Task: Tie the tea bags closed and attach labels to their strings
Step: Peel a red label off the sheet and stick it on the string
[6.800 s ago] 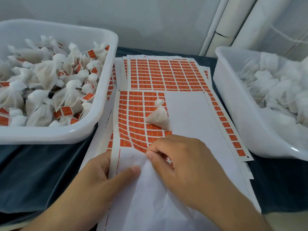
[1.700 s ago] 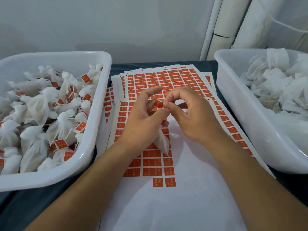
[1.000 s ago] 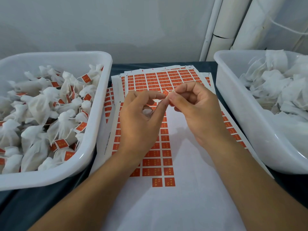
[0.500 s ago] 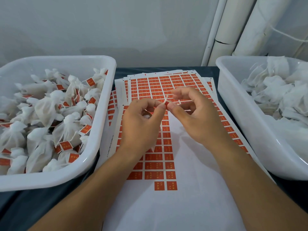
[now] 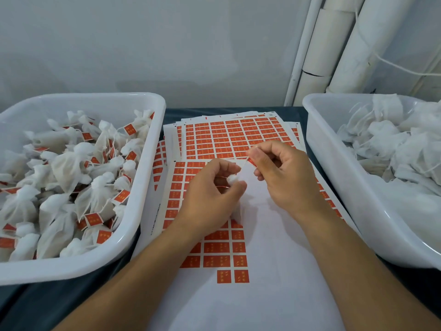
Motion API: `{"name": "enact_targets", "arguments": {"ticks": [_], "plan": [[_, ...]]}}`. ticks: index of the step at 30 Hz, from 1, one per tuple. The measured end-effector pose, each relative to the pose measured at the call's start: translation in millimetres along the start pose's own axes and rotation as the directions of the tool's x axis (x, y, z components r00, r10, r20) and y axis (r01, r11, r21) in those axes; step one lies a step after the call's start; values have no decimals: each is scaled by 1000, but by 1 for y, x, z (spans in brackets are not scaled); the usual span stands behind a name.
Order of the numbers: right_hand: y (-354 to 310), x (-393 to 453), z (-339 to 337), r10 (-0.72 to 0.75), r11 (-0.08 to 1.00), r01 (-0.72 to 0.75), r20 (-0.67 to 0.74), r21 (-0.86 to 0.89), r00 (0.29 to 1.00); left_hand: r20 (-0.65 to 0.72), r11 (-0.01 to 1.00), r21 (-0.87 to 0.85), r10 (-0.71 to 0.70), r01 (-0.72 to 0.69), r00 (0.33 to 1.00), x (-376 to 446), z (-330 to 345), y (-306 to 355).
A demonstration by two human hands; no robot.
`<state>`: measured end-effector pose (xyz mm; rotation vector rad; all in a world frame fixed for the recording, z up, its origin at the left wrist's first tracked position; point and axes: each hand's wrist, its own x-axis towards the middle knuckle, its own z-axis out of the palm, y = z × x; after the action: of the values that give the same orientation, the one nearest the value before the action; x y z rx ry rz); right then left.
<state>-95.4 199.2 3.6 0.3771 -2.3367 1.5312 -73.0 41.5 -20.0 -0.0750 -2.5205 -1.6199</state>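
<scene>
White tea bag (image 5: 232, 179) clutched in left hand (image 5: 210, 199), right hand (image 5: 284, 177) pinching its string (image 5: 243, 163), bins well apart.

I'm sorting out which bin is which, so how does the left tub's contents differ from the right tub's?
The left tub holds tea bags tied at the neck with orange labels on their strings. The right tub holds loose, crumpled white bags with no labels showing. Left-tub bags look plump and gathered; right-tub bags look flatter. Both tubs are white plastic and well filled.
</scene>
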Motion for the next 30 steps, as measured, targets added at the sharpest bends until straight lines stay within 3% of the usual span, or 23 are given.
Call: {"name": "enact_targets", "arguments": {"ticks": [6, 10, 17, 24, 30], "plan": [[6, 4, -3, 42, 999, -42, -42, 7, 998, -21, 997, 68, 24, -23, 999, -1, 1, -2], [14, 4, -1, 113, 993, -113, 24, 21, 993, -1, 991, 134, -17, 17, 1000, -1, -2, -1], [15, 6, -4, 294, 924, -332, 204, 189, 934, -112, 982, 167, -72, 90, 991, -12, -6, 16], [17, 3, 6, 362, 906, -377, 112, 189, 925, -186, 938, 347, 75, -6, 980, -39, -47, 52], [24, 4, 7, 361, 916, -370, 85, 155, 929, -234, 934, 347, 181, -92, 955, -43, -143, 86]]}}
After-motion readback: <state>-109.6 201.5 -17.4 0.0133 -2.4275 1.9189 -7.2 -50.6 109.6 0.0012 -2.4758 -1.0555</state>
